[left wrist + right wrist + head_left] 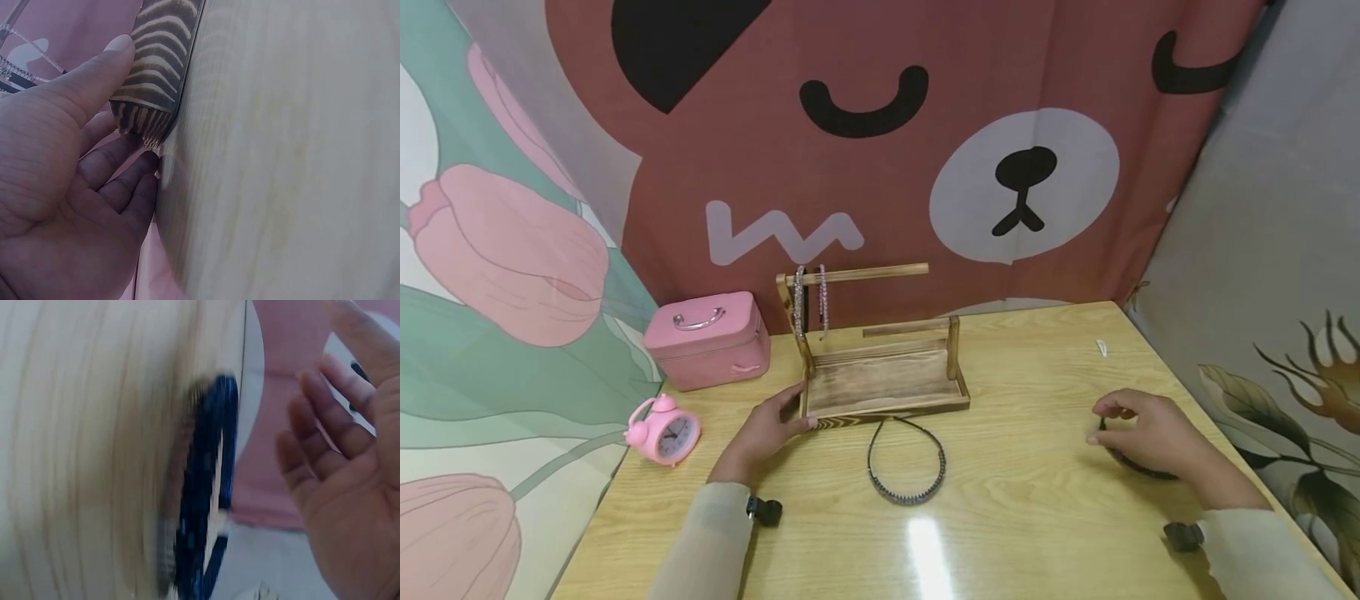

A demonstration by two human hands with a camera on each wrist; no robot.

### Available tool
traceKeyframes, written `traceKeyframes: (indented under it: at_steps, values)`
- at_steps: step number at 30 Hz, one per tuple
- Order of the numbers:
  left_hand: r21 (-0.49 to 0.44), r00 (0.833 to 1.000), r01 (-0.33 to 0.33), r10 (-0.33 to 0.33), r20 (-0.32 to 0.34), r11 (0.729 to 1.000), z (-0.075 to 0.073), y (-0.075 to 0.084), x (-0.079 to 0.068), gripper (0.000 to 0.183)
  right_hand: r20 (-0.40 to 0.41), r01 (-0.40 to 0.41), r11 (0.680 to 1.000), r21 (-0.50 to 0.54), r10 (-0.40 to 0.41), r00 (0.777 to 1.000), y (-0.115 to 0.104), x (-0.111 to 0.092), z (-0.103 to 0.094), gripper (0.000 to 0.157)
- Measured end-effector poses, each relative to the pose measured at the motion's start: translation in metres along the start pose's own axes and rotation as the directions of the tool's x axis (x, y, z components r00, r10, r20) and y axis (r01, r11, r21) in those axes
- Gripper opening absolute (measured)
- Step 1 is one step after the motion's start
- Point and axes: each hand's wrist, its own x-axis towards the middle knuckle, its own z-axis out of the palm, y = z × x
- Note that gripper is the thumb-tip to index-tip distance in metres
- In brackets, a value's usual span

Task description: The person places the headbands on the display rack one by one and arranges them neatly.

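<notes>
My left hand (766, 432) holds the front left corner of a wooden display rack (880, 385), thumb on its striped front edge (156, 56) and fingers around the end. A beaded headband (908, 499) lies on the table just in front of the rack. Two more, a silvery headband (799, 308) and a pink beaded headband (823, 300), hang from the rack's upper bar. Over at the right, my right hand (1153, 437) is above a dark headband (1138, 467). In the right wrist view its loosely bent fingers (325, 434) are apart from that dark blue headband (209, 469).
A pink case (707, 354) with a metal handle stands at the back left, behind a pink alarm clock (673, 435). Near the right back edge lies a small white hair clip (1101, 348). A curtain with a bear print (865, 183) hangs behind the table.
</notes>
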Motion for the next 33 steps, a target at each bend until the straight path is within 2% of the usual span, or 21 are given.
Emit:
traceKeyframes:
  at_steps: [4,8,13,17,23,33]
  values:
    - [0.007,1.000,-0.003,0.003,-0.002,1.000,-0.001,0.000,0.000,0.082,0.081,-0.046,0.999,0.006,0.045,0.996,0.018,-0.006,-0.010,0.048]
    - [0.022,1.000,-0.004,0.004,-0.001,1.000,-0.002,0.000,0.000,0.082,0.169,-0.080,0.997,-0.003,0.079,0.982,0.030,-0.009,-0.015,0.049]
    - [0.025,1.000,-0.006,0.006,0.003,1.000,-0.002,0.002,0.000,0.082,0.240,-0.043,0.999,-0.003,0.043,0.970,0.035,-0.008,-0.010,0.037]
    - [0.026,1.000,-0.007,0.007,0.003,1.000,-0.002,0.002,-0.001,0.082,0.252,-0.011,0.999,0.043,0.000,0.968,0.035,-0.007,-0.003,0.027]
    - [0.021,1.000,-0.011,0.011,0.007,1.000,-0.001,0.001,-0.001,0.082,0.213,0.024,0.999,0.044,-0.033,0.976,0.031,-0.002,0.004,0.023]
    - [0.000,1.000,-0.003,0.003,0.013,1.000,-0.001,0.001,-0.002,0.081,0.257,0.068,0.994,0.084,-0.087,0.963,0.008,0.028,0.027,0.020]
